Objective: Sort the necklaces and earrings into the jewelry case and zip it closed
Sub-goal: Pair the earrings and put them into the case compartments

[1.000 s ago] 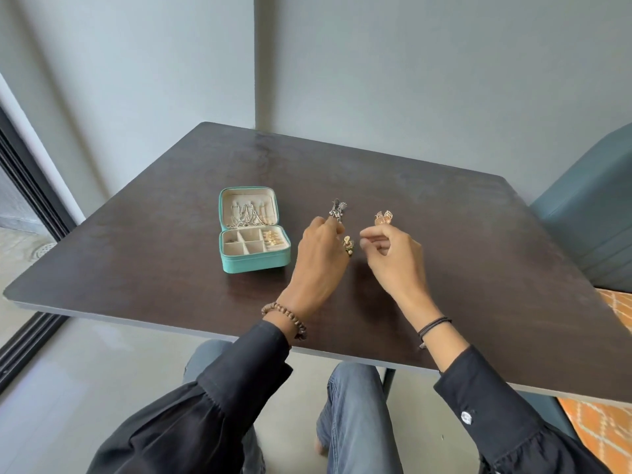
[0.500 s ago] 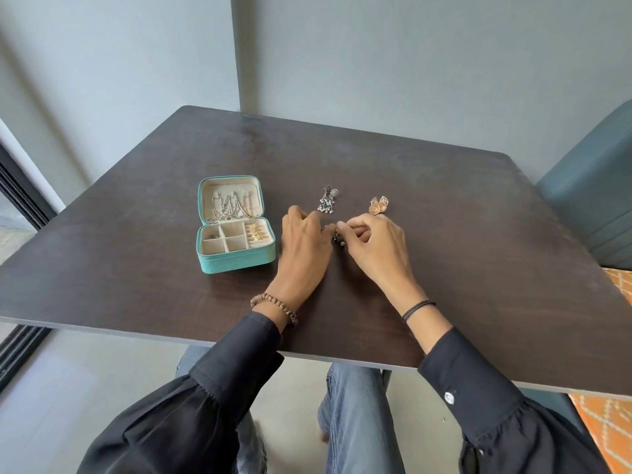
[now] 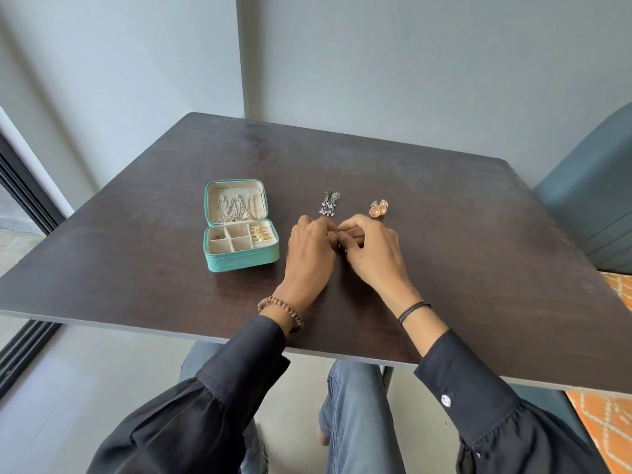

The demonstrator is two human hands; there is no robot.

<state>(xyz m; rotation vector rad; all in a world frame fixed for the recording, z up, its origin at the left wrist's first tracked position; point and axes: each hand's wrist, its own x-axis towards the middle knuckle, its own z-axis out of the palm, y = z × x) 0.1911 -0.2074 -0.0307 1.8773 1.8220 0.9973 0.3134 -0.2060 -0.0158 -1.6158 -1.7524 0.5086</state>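
A teal jewelry case (image 3: 239,260) lies open on the dark table (image 3: 461,261), with necklaces hung in its lid and gold earrings in a right-hand compartment. My left hand (image 3: 309,254) and my right hand (image 3: 369,251) meet just right of the case, fingers curled together around a small earring that is mostly hidden between them. A pair of silver dangling earrings (image 3: 329,203) lies just beyond my left hand. A pair of orange and silver earrings (image 3: 378,208) lies beyond my right hand.
A teal upholstered seat (image 3: 595,200) stands at the table's right side, over an orange patterned rug (image 3: 612,425). Grey walls close the corner behind the table. A dark window frame (image 3: 20,213) runs along the left.
Both hands have come down from a raised position and closed together at the table surface. The small earring that hung from my left fingers is now tucked between both hands.
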